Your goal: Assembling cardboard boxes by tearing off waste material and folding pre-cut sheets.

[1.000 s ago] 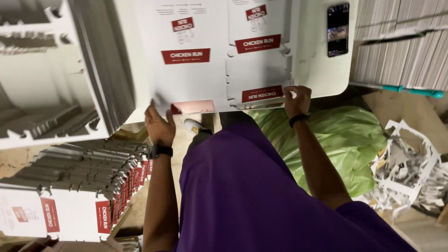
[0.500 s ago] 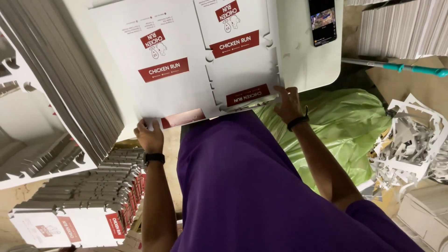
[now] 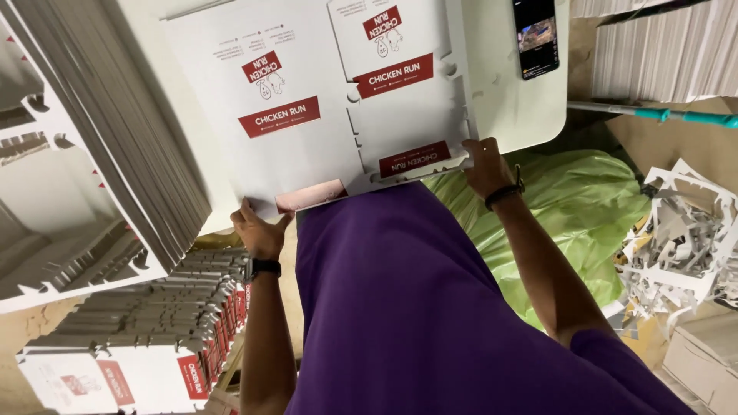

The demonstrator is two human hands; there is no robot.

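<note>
Even indoor light, soft shadows, sharp centre (edges slightly stretched), no glare.

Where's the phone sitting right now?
In the head view the phone lies at the top right on the white table, just right of the flat printed carton sheet and beyond the right hand.

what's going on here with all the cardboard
A person in a purple top stands at a white table and grips the near edge of a flat, die-cut white box blank with red labels, left hand at one corner and right hand at the other. Tall stacks of the same blanks sit to the left. A phone lies on the table, and paper trimmings are piled on the right.
</note>
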